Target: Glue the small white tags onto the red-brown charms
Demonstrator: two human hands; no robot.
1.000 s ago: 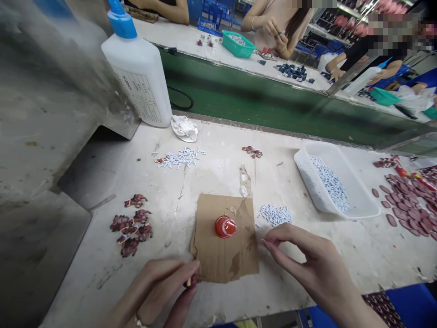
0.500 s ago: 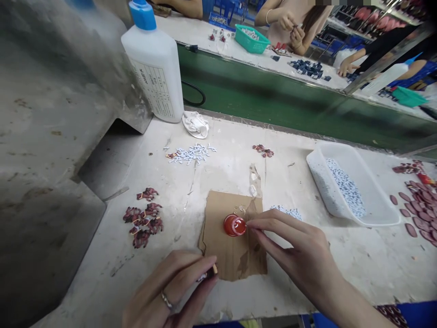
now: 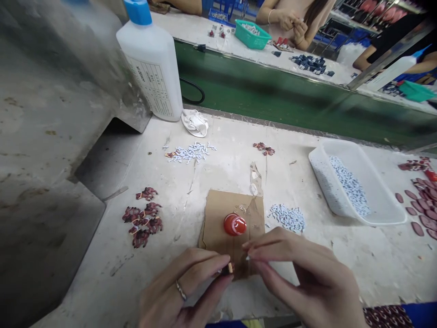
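Note:
My left hand (image 3: 191, 284), a ring on one finger, pinches a small dark brown piece with a tan part (image 3: 230, 268) between thumb and fingertips. Close by on the right, my right hand (image 3: 303, 269) grips a tiny whitish piece (image 3: 248, 258), its tip pointing toward the left hand. Both hands are over the near part of a cardboard sheet (image 3: 216, 205). On that cardboard, just beyond my fingers, stands a small round pot of red liquid (image 3: 235, 224). A heap of tiny pale blue pieces (image 3: 287, 217) lies beyond my right hand.
Brown figures (image 3: 142, 221) lie at left, with more pale pieces (image 3: 191, 152) farther back. A large white bottle (image 3: 153, 73) and crumpled white cloth (image 3: 195, 123) stand near the metal housing (image 3: 44, 114). At right are a plastic tub (image 3: 385, 200) and brown discs (image 3: 426, 205). People work across the divider.
My right hand has drawn back from the red pot toward me, bringing the tiny whitish piece close to my left hand. The left hand has shifted slightly right, still holding the brown piece.

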